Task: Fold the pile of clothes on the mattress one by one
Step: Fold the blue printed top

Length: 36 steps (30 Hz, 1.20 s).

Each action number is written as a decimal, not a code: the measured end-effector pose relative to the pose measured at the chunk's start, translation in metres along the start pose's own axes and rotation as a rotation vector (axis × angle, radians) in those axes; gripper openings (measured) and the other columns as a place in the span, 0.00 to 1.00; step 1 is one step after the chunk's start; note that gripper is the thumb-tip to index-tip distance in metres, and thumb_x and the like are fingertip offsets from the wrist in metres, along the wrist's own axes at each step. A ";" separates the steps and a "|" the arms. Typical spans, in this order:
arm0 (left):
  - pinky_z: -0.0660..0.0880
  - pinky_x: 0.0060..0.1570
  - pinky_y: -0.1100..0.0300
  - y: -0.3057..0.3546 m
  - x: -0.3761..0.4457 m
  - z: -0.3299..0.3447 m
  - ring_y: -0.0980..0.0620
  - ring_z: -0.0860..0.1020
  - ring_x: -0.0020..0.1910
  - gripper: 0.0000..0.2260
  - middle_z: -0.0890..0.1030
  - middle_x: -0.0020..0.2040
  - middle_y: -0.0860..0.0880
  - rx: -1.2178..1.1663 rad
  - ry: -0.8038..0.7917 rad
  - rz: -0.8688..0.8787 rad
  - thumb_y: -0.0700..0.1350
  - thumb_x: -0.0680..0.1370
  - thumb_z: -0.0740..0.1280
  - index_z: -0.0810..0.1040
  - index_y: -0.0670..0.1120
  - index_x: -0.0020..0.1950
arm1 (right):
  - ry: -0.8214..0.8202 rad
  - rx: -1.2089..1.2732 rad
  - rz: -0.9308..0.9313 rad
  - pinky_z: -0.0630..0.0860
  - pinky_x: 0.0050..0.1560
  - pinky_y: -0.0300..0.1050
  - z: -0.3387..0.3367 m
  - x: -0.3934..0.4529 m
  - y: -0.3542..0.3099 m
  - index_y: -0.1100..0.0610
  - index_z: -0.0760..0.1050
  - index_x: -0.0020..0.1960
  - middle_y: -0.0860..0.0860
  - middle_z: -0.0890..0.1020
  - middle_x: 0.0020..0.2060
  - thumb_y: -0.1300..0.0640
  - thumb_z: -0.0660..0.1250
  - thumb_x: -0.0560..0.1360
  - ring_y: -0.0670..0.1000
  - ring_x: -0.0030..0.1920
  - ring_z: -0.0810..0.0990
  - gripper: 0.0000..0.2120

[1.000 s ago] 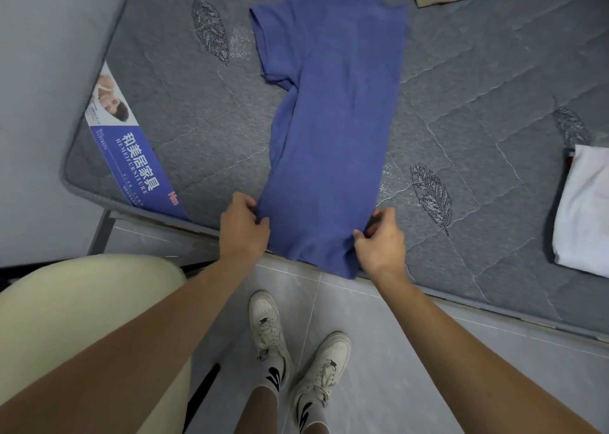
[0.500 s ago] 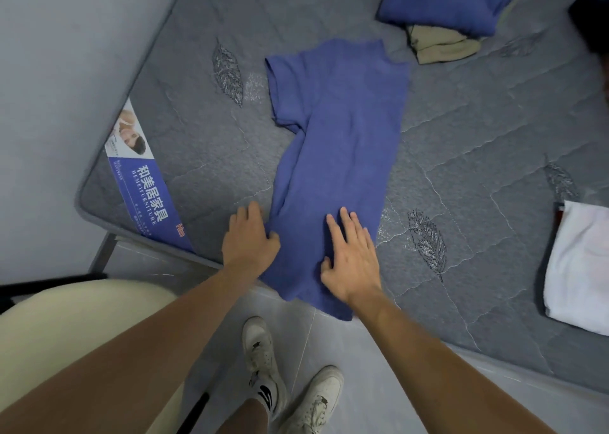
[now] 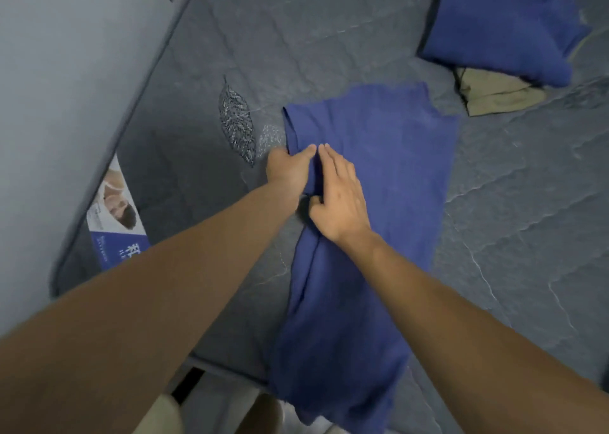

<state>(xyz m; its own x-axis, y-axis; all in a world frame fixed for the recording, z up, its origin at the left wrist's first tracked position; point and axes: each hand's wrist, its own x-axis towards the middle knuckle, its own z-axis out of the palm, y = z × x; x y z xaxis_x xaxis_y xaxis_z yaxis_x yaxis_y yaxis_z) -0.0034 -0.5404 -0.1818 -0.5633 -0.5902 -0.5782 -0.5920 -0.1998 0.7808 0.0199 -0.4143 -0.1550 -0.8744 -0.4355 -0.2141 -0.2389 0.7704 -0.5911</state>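
A blue T-shirt [image 3: 379, 176], folded lengthwise, lies on the grey quilted mattress [image 3: 527, 236], its hem hanging over the near edge. My left hand [image 3: 288, 170] grips the shirt's left sleeve, thumb on top of the cloth. Beside it my right hand [image 3: 339, 196] lies flat on the shirt with straight fingers, pressing the fabric close to the sleeve. At the far right a folded blue garment [image 3: 501, 28] rests on a folded khaki one [image 3: 494, 94].
A grey wall [image 3: 66, 71] runs along the mattress's left side. A blue-and-white label [image 3: 115, 216] is stuck on the mattress's left corner. Floor shows below the near edge. Leaf patterns are stitched into the mattress cover.
Both hands have moved from the shirt's hem up to its left sleeve. The left hand, flat before, now grips the sleeve. The view has swung forward over the mattress.
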 end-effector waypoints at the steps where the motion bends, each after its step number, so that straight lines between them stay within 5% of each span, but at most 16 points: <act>1: 0.84 0.51 0.47 0.003 0.008 0.003 0.46 0.86 0.46 0.21 0.87 0.45 0.44 -0.024 -0.011 -0.034 0.53 0.64 0.79 0.85 0.40 0.49 | -0.008 0.061 0.047 0.60 0.78 0.51 -0.004 0.012 -0.005 0.58 0.56 0.83 0.53 0.63 0.80 0.65 0.64 0.71 0.55 0.78 0.61 0.42; 3: 0.84 0.49 0.43 0.010 0.018 0.006 0.44 0.86 0.45 0.20 0.87 0.45 0.42 -0.045 -0.098 -0.107 0.51 0.62 0.79 0.85 0.40 0.47 | -0.017 0.216 0.169 0.64 0.76 0.52 -0.015 0.033 -0.014 0.58 0.60 0.82 0.54 0.70 0.77 0.65 0.62 0.74 0.56 0.74 0.67 0.36; 5: 0.83 0.42 0.46 0.021 0.018 0.004 0.44 0.84 0.38 0.08 0.84 0.38 0.41 0.028 -0.177 -0.103 0.43 0.70 0.78 0.81 0.42 0.40 | -0.013 0.421 0.336 0.69 0.74 0.54 -0.021 0.062 -0.016 0.56 0.70 0.77 0.54 0.77 0.71 0.59 0.62 0.75 0.56 0.71 0.74 0.29; 6: 0.79 0.36 0.51 0.030 0.015 0.002 0.46 0.80 0.32 0.10 0.80 0.34 0.42 0.081 -0.174 -0.063 0.39 0.73 0.76 0.77 0.44 0.36 | -0.015 0.498 0.420 0.72 0.72 0.56 -0.024 0.076 -0.015 0.54 0.74 0.75 0.53 0.80 0.68 0.53 0.63 0.74 0.56 0.69 0.77 0.29; 10: 0.64 0.33 0.56 0.046 0.015 -0.011 0.52 0.68 0.29 0.16 0.71 0.29 0.49 0.309 -0.039 0.184 0.36 0.75 0.70 0.67 0.46 0.32 | -0.124 0.689 0.655 0.79 0.65 0.60 -0.028 0.130 -0.013 0.50 0.72 0.74 0.53 0.80 0.66 0.27 0.70 0.55 0.57 0.64 0.81 0.51; 13: 0.65 0.33 0.52 0.049 0.009 -0.017 0.48 0.70 0.30 0.11 0.73 0.29 0.49 0.430 -0.033 0.326 0.37 0.74 0.70 0.72 0.43 0.34 | -0.238 0.582 0.645 0.81 0.60 0.59 -0.040 0.154 -0.038 0.54 0.74 0.70 0.54 0.83 0.62 0.19 0.72 0.46 0.59 0.59 0.83 0.61; 15: 0.74 0.39 0.51 0.051 0.005 -0.013 0.47 0.77 0.36 0.04 0.79 0.37 0.47 0.449 -0.041 0.424 0.37 0.74 0.71 0.79 0.42 0.40 | -0.273 0.450 0.636 0.84 0.54 0.58 -0.042 0.167 -0.046 0.56 0.78 0.61 0.56 0.86 0.54 0.22 0.75 0.44 0.59 0.53 0.86 0.55; 18: 0.70 0.42 0.67 0.044 -0.004 -0.001 0.48 0.77 0.44 0.02 0.75 0.48 0.47 0.460 -0.105 0.547 0.38 0.76 0.72 0.80 0.43 0.45 | -0.187 0.223 0.539 0.83 0.55 0.50 -0.053 0.170 -0.046 0.54 0.82 0.55 0.55 0.86 0.53 0.40 0.75 0.63 0.58 0.54 0.85 0.26; 20: 0.73 0.45 0.61 0.037 -0.012 0.005 0.49 0.77 0.47 0.04 0.73 0.51 0.50 0.474 -0.174 0.638 0.40 0.77 0.71 0.77 0.46 0.46 | -0.074 0.178 0.477 0.78 0.58 0.46 -0.061 0.166 -0.034 0.55 0.83 0.57 0.56 0.85 0.56 0.49 0.69 0.74 0.58 0.59 0.83 0.15; 23: 0.78 0.52 0.47 0.026 -0.020 0.013 0.48 0.78 0.53 0.06 0.76 0.56 0.50 0.528 -0.253 0.779 0.43 0.77 0.70 0.80 0.44 0.52 | 0.009 0.222 0.454 0.76 0.62 0.48 -0.072 0.162 -0.003 0.55 0.82 0.60 0.58 0.85 0.59 0.58 0.65 0.76 0.59 0.63 0.81 0.15; 26: 0.78 0.56 0.45 0.013 -0.029 0.020 0.47 0.77 0.60 0.15 0.77 0.63 0.49 0.641 -0.388 0.851 0.49 0.79 0.65 0.82 0.44 0.62 | 0.123 0.103 0.438 0.72 0.63 0.53 -0.082 0.148 0.020 0.56 0.78 0.63 0.60 0.82 0.62 0.63 0.60 0.75 0.63 0.64 0.78 0.18; 30: 0.79 0.53 0.44 0.000 -0.042 0.020 0.46 0.76 0.59 0.15 0.76 0.62 0.47 0.719 -0.455 0.938 0.44 0.81 0.60 0.80 0.43 0.64 | 0.367 -0.235 -0.023 0.70 0.51 0.59 -0.084 0.110 0.021 0.58 0.74 0.62 0.57 0.76 0.58 0.63 0.58 0.68 0.61 0.55 0.73 0.23; 33: 0.79 0.49 0.42 -0.013 -0.048 0.013 0.41 0.76 0.54 0.14 0.77 0.57 0.42 0.761 -0.469 0.963 0.37 0.79 0.60 0.81 0.40 0.59 | 0.007 -0.220 -0.366 0.72 0.60 0.57 -0.062 0.098 0.033 0.59 0.74 0.70 0.57 0.77 0.65 0.60 0.59 0.73 0.60 0.62 0.74 0.25; 36: 0.75 0.65 0.45 -0.036 -0.056 -0.002 0.44 0.74 0.68 0.22 0.74 0.71 0.45 0.820 -0.658 0.977 0.35 0.78 0.61 0.78 0.45 0.71 | -0.254 -0.384 -0.387 0.56 0.80 0.58 -0.053 0.109 0.062 0.56 0.63 0.82 0.53 0.64 0.81 0.56 0.57 0.83 0.57 0.81 0.60 0.27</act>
<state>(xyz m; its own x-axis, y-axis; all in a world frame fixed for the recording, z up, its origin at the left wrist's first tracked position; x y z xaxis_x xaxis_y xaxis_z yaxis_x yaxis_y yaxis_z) 0.0506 -0.5016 -0.1769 -0.9559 0.2827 -0.0791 0.1492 0.6999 0.6985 -0.1128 -0.3893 -0.1738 -0.5765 -0.7789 -0.2469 -0.6962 0.6264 -0.3505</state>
